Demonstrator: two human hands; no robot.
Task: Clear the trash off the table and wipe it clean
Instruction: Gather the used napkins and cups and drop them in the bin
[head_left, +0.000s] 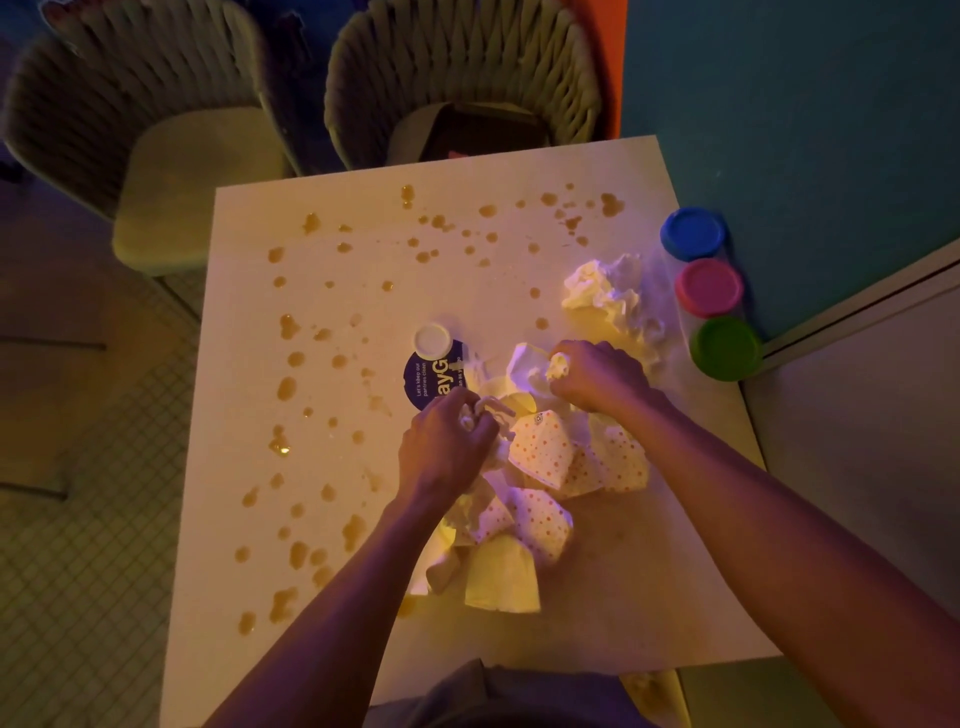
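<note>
Left hand: the left hand (447, 447) is down in the pile, fingers curled tight around a wad of crumpled paper (475, 413).
Right hand: the right hand (597, 376) is just beyond it to the right, fingers closed on a small white scrap (558, 365).
Trash pile: flattened paper cups (540, 454), some spotted orange, some plain, heaped in the middle of the table, nearer the right side, with both hands in the heap.
Bottle: a dark blue bottle (434, 376) with a white cap lies at the far left edge of the pile, touching it.
Tissue: a loose crumpled tissue (605, 288) sits apart, farther back on the right.
Spills: brown drops (291, 387) everywhere, thick over the left half and the far edge.
Table: pale square table (649, 597), right corner against the wall.
Jars: three jars along the right edge, blue lid (693, 234) farthest, pink lid (709, 288) in between, green lid (727, 349) nearest.
Chairs: two woven chairs (156, 130) beyond the far edge.
</note>
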